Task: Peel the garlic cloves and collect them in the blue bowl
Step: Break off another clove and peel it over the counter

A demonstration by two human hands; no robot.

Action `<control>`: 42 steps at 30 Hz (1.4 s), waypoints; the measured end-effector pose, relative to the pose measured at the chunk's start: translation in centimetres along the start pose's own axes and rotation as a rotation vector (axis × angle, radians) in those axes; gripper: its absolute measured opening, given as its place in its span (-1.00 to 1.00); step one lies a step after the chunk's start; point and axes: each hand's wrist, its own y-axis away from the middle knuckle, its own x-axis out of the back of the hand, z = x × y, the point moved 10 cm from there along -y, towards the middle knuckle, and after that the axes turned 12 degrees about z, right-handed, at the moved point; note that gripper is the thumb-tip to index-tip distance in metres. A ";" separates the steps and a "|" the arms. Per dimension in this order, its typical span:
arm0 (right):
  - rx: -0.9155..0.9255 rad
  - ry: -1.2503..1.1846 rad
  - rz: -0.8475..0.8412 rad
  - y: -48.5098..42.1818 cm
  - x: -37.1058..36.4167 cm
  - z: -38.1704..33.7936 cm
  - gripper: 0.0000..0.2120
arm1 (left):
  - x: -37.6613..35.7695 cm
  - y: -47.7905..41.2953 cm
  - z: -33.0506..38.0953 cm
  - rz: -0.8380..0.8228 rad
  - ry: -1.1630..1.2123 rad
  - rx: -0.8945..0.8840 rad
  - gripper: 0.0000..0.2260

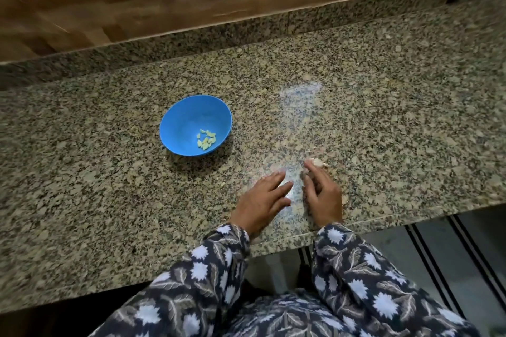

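A blue bowl [189, 115] stands on the granite counter, left of the middle, with several peeled pale-yellow garlic cloves [206, 139] in its bottom. My left hand [261, 201] lies flat near the front edge with its fingers straight, holding nothing. To its right is my right hand [324, 194], fingers stretched forward. Its fingertips touch a small whitish piece of garlic [319, 163] on the counter. Both hands are slightly blurred. The bowl is well to the upper left of both hands.
The speckled granite counter [383, 117] has a raised granite back strip and a wooden wall behind it. Its front edge runs just under my wrists. A glare patch shines on the stone above my hands. Floor with dark rails shows at the lower right.
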 end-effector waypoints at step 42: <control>-0.105 -0.414 -1.382 33.1 -23.8 -20.7 -0.86 | 8.5 44.3 -14.2 1.833 2.017 1.368 -0.89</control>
